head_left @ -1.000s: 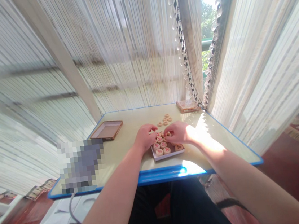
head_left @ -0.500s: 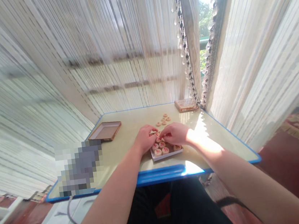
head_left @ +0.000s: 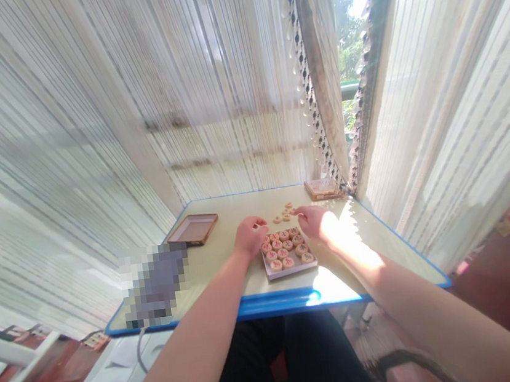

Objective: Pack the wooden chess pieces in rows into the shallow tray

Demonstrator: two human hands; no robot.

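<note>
A shallow box tray (head_left: pixel 291 270) holds rows of round wooden Chinese chess pieces (head_left: pixel 282 254), marked in red and dark characters, with a gap in the middle of its front rows. My left hand (head_left: pixel 249 239) rests by the tray's far left corner, fingers curved with thumb and index apart and nothing visible between them. Beyond the tray, my right hand (head_left: pixel 314 222) stretches its index finger to the edge of a small group of loose chess pieces (head_left: pixel 287 217). The fingertip seems to touch the rightmost one; its other fingers are partly hidden.
An upturned box lid (head_left: pixel 193 229) lies at the left of the table (head_left: pixel 227 269). Near it is a pixelated dark object (head_left: pixel 159 283) with a cable. Another flat box (head_left: pixel 322 188) sits at the far right corner. String curtains (head_left: pixel 223 83) hang behind the table's blue edge.
My right hand has left the tray and moved away to the loose pieces. My left hand has drawn slightly back from the tray pieces, uncovering the rows. The view has shifted a little.
</note>
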